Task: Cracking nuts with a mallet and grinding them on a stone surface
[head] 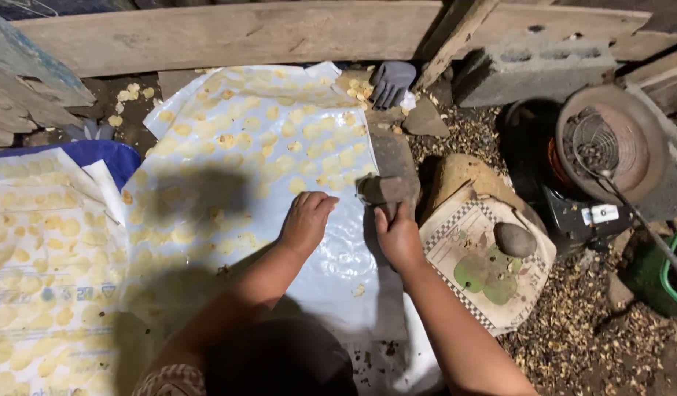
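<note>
Head view: looks straight down on a person crouched over a dirt floor strewn with husks.
Left hand (306, 220): fingers curled together, knuckles pressed on the pale plastic sheet dotted with small yellow flattened pieces (243, 169); whether anything sits under the fingers cannot be told.
Right hand (398, 236): closed on the lower end of a brown stone pestle-like block (383, 192), which stands at the sheet's right edge; the grip's underside is hidden.
Second sheet (38, 249): printed sack cloth at far left, covered with the same yellow pieces, cut off by the frame edge.
Tile (485, 264): square checker-edged board just right of the right hand, bearing green flattened discs (485, 280) and a smooth grey oval stone (515, 239).
Glove (392, 81): dark grey, lying at the sheet's top corner beside the wooden plank (228, 33).
Stove (609, 143): round rusty metal burner at right, partly in shadow.
Green tub (664, 275): only its rim shows.
Foreground: the person's dark shadowed body hides the sheet's lower part.
</note>
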